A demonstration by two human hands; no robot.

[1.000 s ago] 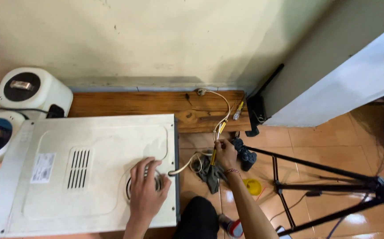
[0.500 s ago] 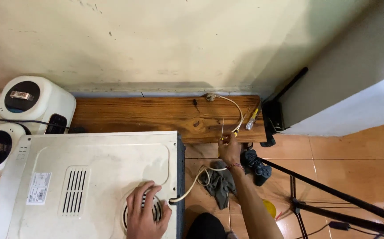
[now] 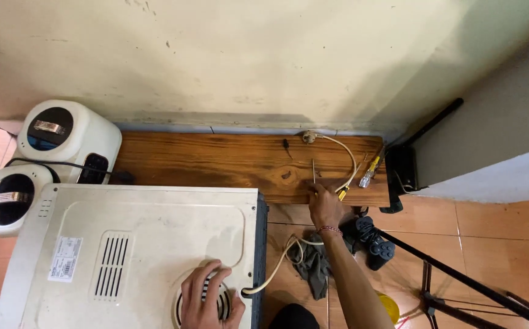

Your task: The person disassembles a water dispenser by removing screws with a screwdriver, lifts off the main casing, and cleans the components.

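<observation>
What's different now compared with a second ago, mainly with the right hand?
The right hand left the bundle of wires beside the appliance and reached forward onto the wooden board, its fingers now at the thin screwdriver there. The left hand stayed on the round vent of the white appliance. The cream cable stayed attached.

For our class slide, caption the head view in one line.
Left hand rests on a white appliance's round vent; right hand reaches a screwdriver on the wooden board.
</observation>
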